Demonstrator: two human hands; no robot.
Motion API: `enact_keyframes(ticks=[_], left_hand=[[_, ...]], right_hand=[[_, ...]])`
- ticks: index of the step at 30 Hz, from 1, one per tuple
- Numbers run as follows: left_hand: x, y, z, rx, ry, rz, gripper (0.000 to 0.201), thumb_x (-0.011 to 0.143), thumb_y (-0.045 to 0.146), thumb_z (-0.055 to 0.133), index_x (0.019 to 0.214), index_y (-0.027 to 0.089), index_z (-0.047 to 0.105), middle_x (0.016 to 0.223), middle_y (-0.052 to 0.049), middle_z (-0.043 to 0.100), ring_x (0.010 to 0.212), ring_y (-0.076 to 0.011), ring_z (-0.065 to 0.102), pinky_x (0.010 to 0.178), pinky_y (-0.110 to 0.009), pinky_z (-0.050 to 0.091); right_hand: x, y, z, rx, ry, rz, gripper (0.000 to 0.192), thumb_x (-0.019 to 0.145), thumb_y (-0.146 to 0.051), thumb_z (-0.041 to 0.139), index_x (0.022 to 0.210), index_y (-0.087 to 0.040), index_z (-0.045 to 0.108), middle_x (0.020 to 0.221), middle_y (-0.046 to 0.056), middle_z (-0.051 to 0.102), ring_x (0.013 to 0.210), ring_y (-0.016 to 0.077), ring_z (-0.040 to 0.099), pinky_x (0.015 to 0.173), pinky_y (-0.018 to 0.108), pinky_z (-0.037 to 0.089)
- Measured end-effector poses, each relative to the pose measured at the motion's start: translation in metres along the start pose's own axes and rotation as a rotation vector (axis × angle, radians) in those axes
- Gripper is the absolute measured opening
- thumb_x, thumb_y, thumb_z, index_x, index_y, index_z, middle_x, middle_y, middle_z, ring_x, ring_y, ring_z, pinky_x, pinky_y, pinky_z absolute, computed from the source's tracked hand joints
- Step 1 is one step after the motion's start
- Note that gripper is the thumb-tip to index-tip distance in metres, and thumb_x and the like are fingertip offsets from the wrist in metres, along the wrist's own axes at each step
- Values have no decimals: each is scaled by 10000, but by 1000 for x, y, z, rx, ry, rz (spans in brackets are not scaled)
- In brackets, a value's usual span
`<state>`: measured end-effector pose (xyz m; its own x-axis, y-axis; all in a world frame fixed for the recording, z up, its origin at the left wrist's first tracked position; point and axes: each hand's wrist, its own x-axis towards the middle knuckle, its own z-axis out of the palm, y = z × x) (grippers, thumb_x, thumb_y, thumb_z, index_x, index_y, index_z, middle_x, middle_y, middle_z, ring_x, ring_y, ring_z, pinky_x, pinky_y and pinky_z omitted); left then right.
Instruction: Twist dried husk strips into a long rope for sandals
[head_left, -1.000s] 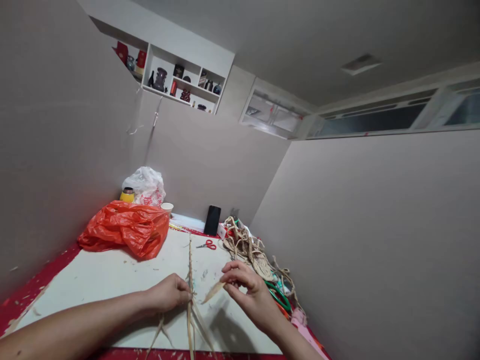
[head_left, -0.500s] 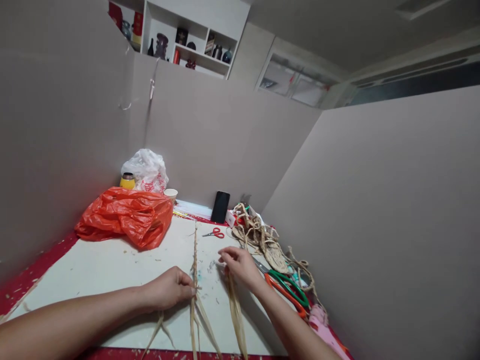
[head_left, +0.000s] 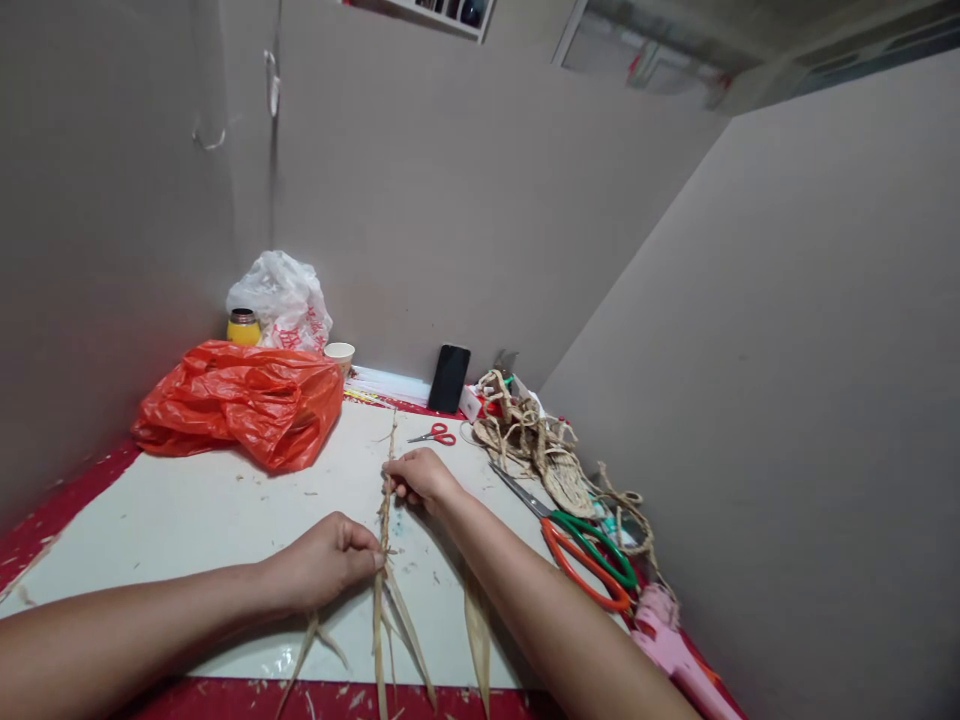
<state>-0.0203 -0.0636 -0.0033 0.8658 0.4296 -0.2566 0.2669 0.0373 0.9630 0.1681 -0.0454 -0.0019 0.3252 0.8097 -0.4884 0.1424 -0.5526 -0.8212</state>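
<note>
A thin braided straw cord runs up the middle of a pale board. At its lower end, where loose straw strands fan out, my left hand pinches it. Farther up, my right hand has its thumb and fingers closed on the same cord. A loose dry leaf strip lies below my right forearm, and a forked strip lies under my left wrist. Small red-handled scissors rest just beyond my right hand.
Large shears with green and orange handles lie right, beside tangled straw rope pieces and a pink tool. At the back stand a phone, a paper cup, a yellow jar and an orange plastic bag. Grey partitions surround the table.
My right hand has moved left and away from me, from above the loose strip onto the cord, and closed on it. My left hand keeps its pinch. The camera has tilted down.
</note>
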Motion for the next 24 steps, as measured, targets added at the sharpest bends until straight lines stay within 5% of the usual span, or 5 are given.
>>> enact_keyframes(ticks=[7, 10, 15, 20, 24], left_hand=[[-2, 8, 2, -124, 129, -95, 252, 729, 357, 549, 602, 140, 538, 427, 86, 303, 425, -53, 184, 451, -244, 103], [-3, 12, 3, -157, 124, -107, 243, 718, 360, 563, 622, 137, 556, 415, 87, 318, 415, -52, 184, 447, -244, 97], [-3, 11, 2, -152, 75, -65, 235, 707, 342, 575, 586, 146, 525, 419, 93, 296, 416, -49, 170, 445, -245, 92], [-4, 9, 0, -162, 79, -80, 233, 724, 341, 555, 601, 144, 538, 402, 99, 283, 396, -47, 157, 435, -248, 72], [-6, 11, 4, -171, 103, -91, 234, 706, 326, 558, 560, 147, 518, 385, 99, 279, 387, -45, 151, 428, -250, 64]], right_hand=[[3, -3, 5, 235, 69, 41, 321, 887, -295, 548, 1173, -151, 532, 1159, 89, 565, 966, 212, 590, 803, 411, 505], [-9, -2, 0, 311, 19, 62, 267, 907, -336, 502, 1007, -103, 584, 920, 71, 641, 669, 120, 611, 566, 252, 514], [-37, 0, 1, 365, -202, 148, 304, 891, -269, 487, 665, -80, 565, 529, 30, 599, 295, 10, 352, 269, 107, 202], [-38, 2, 12, 337, -165, 140, 229, 908, -178, 458, 752, -65, 582, 663, 39, 612, 400, 23, 446, 356, 120, 343], [-34, 4, 18, 231, -122, 129, 276, 897, -295, 532, 1121, -136, 556, 1082, 79, 597, 877, 181, 612, 735, 360, 525]])
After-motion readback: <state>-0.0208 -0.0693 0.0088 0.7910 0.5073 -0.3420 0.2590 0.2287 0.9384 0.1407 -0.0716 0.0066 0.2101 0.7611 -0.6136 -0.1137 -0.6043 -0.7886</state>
